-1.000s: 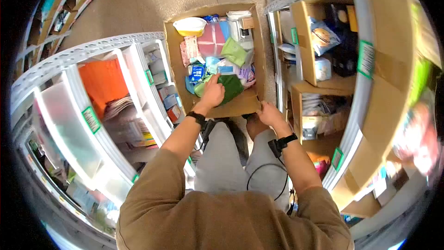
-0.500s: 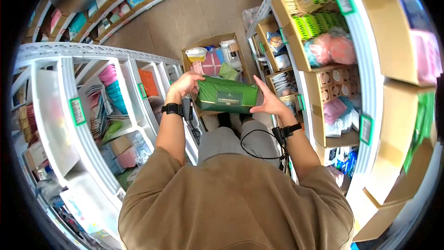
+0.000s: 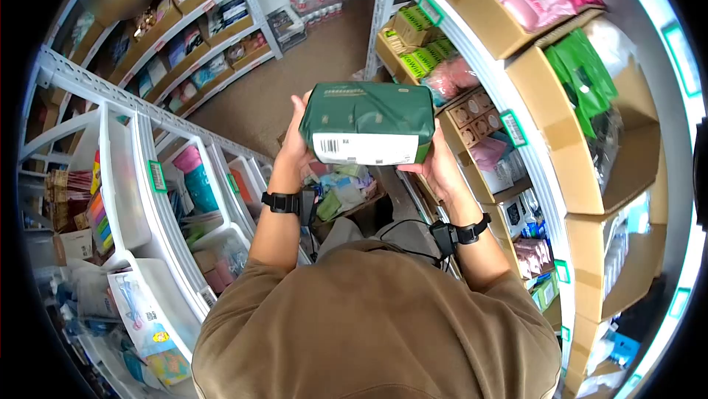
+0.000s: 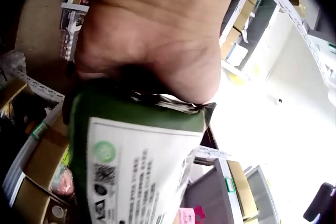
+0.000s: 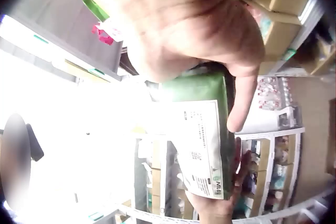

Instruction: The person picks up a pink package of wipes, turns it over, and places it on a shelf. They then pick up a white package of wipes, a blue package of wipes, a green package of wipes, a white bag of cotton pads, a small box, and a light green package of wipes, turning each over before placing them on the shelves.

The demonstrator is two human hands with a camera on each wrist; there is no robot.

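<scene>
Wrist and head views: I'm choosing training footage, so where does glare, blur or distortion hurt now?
Right wrist: glare whites out the left edge of the green package; left wrist: right side washed out, label print soft; head: shelf posts curve, corners black.

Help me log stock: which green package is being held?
The dark green pack with the white barcode label, between left hand and right hand. The others, such as the bright green bag in its carton, aren't held.
</scene>
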